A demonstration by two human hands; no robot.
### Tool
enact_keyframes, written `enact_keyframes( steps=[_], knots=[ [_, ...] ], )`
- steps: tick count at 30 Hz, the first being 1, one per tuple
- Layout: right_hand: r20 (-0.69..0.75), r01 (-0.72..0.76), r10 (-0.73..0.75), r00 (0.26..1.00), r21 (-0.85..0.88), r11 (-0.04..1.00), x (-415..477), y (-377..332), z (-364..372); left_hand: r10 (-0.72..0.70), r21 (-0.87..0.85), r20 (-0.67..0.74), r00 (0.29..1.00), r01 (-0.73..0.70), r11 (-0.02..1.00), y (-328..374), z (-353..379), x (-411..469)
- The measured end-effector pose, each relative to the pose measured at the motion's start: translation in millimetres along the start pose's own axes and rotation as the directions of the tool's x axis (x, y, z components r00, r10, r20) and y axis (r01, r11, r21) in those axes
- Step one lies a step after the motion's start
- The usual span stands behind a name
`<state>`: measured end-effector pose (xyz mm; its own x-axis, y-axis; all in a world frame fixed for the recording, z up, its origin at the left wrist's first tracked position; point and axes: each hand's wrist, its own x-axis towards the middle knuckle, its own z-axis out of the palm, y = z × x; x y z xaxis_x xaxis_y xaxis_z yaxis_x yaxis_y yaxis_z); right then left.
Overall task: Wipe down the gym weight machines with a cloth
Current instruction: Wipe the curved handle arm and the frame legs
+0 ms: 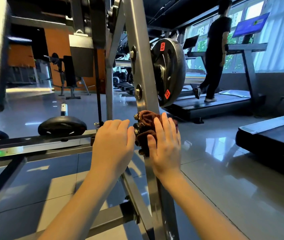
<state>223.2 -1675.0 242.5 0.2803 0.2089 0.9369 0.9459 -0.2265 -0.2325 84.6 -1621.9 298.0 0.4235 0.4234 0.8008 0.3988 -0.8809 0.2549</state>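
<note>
A grey steel upright [142, 66] of a plate-loaded weight machine rises through the middle of the view, with bolts along it. A dark brown cloth [146, 125] is bunched against the upright at its bolted joint. My right hand [165, 144] presses the cloth onto the right side of the upright with fingers straight. My left hand [113, 146] rests on the left side of the same joint, fingers together and slightly bent, fingertips touching the bolts next to the cloth.
A black weight plate [170, 71] hangs on the machine just behind the upright. Another plate [62, 126] lies low at left by a horizontal frame bar [34, 142]. A person walks on a treadmill [212, 101] at right. A second treadmill deck [272, 134] is near right.
</note>
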Motion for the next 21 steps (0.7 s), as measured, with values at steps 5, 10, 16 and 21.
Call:
enact_keyframes(
  steps=[5,10,16,21],
  knots=[
    [-0.042,0.065,-0.069,0.997,-0.093,0.994,50.5,-4.6,13.7,0.097,0.03,0.078,0.992,-0.099,0.995,-8.6,1.6,24.0],
    [-0.051,0.133,-0.137,0.989,-0.078,0.988,33.8,-1.6,11.5,0.15,0.121,0.132,0.98,-0.166,0.979,-15.8,10.9,34.1],
    [0.023,0.19,-0.188,0.982,-0.129,0.973,83.0,-8.5,15.2,0.161,0.141,0.044,0.986,-0.166,0.976,-17.4,15.4,28.9],
    [0.095,0.174,-0.162,0.982,-0.126,0.977,106.0,-13.9,11.8,0.158,0.161,0.01,0.987,-0.158,0.974,-17.3,17.1,28.8]
  ],
)
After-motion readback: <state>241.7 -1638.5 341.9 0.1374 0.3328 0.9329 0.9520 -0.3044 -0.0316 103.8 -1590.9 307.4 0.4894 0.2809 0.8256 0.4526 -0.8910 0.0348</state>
